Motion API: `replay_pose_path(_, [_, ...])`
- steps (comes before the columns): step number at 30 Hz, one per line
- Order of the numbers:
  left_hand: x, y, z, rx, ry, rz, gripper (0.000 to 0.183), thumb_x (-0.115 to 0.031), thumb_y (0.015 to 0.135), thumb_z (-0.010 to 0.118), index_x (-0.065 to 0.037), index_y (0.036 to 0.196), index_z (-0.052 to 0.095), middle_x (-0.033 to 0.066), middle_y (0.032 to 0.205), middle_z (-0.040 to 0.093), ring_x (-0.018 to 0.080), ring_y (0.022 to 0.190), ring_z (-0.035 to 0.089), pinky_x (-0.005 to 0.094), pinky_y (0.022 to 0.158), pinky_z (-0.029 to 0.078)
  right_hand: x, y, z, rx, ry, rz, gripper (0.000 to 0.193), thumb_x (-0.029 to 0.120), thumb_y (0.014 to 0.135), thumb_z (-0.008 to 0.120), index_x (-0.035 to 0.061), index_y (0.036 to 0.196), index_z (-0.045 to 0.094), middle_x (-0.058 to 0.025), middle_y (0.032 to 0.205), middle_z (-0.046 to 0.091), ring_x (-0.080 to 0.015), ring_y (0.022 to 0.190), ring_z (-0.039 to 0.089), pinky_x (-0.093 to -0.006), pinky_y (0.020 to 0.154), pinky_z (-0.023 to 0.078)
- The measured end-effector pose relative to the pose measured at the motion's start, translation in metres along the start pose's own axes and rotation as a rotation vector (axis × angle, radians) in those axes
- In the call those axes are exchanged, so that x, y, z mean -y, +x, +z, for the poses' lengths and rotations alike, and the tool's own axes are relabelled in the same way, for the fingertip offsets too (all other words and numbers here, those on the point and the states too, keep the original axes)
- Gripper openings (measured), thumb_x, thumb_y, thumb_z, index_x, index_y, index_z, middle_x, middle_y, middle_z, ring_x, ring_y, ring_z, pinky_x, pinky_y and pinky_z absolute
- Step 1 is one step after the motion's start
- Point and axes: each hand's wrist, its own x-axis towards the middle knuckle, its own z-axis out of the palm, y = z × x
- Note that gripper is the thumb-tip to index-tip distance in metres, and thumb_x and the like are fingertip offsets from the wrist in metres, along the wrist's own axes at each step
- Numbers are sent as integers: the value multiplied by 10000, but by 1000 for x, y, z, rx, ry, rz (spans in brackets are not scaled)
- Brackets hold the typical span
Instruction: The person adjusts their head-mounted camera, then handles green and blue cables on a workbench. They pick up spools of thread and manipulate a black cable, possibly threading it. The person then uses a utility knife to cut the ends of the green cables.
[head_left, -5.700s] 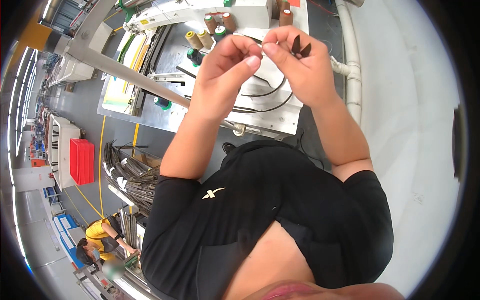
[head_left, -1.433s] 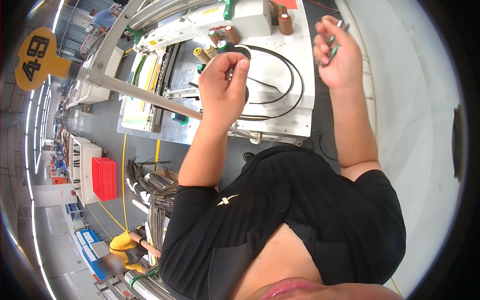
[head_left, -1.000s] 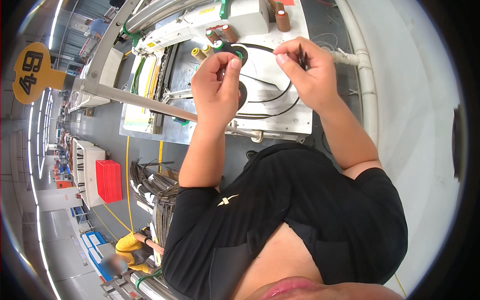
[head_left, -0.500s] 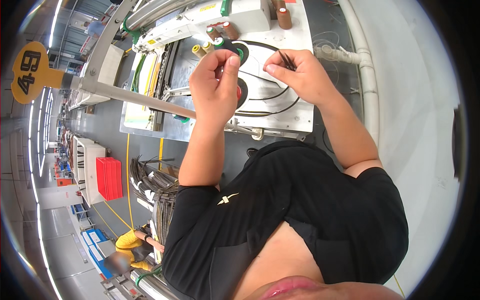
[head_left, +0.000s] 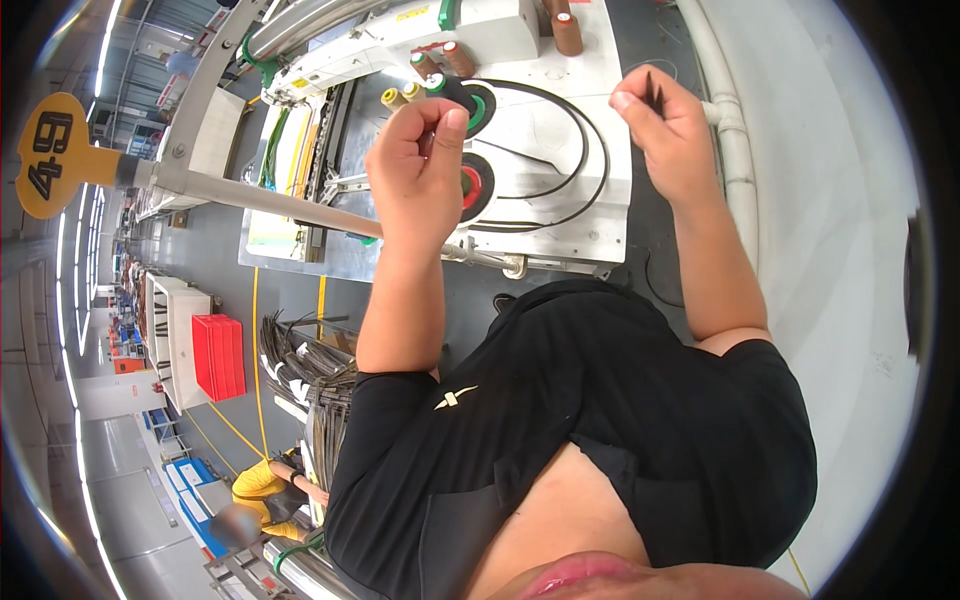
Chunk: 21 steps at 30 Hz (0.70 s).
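Observation:
My left hand [head_left: 415, 170] is raised over the worktable, thumb and forefinger pinched together. What they hold, if anything, is too small or thin to make out. My right hand [head_left: 678, 145], off past the table's right edge, is closed round a small black tool with pointed tips [head_left: 653, 92], which looks like thread snips. Just beyond my left hand stands a dark thread cone [head_left: 452, 90]. Beside it lie a black roll with a green centre [head_left: 484, 112] and another with a red centre [head_left: 478, 190]. Black cord [head_left: 605, 160] loops across the white tabletop [head_left: 560, 205].
A white machine [head_left: 470, 40] runs along the far side, with brown thread cones [head_left: 567, 38] and yellow cones [head_left: 395, 99] near it. A metal bar [head_left: 290, 205] crosses at left, bearing a yellow tag [head_left: 50, 150]. White pipes [head_left: 738, 170] rise at right. A person in yellow [head_left: 258, 485] works lower left.
My right hand has moved right, away from my left hand and off the table, with the black tool still in it. My left hand has shifted slightly left, still pinched.

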Motion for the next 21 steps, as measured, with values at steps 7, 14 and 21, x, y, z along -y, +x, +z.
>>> replay_pose_path(7, [-6, -2, 6, 27, 155, 45, 176, -160, 951, 698, 1, 885, 669, 91, 731, 602, 197, 623, 519, 320, 609, 431, -5, 2, -4, -28, -272, 77, 91, 77, 907, 628, -3, 874, 600, 21, 737, 570, -59, 660, 476, -252, 625, 412])
replay_pose_path(14, [-6, -2, 12, 52, 290, 247, 119, -107, 929, 692, -13, 876, 642, 120, 789, 637, 297, 717, 581, 392, 673, 459, 18, 1, 36, 302, 62, 104, 408, 131, 919, 655, 11, 1304, 591, -68, 1198, 633, -85, 700, 594, -263, 652, 510])
replay_pose_path(21, [-6, -4, 18, 60, 343, 346, 61, -45, 900, 676, -25, 871, 626, 105, 762, 600, 304, 723, 543, 415, 667, 423, 12, 3, 60, 250, 167, 271, 165, 181, 922, 699, 33, 905, 627, 50, 679, 551, -38, 616, 498, -240, 556, 422])
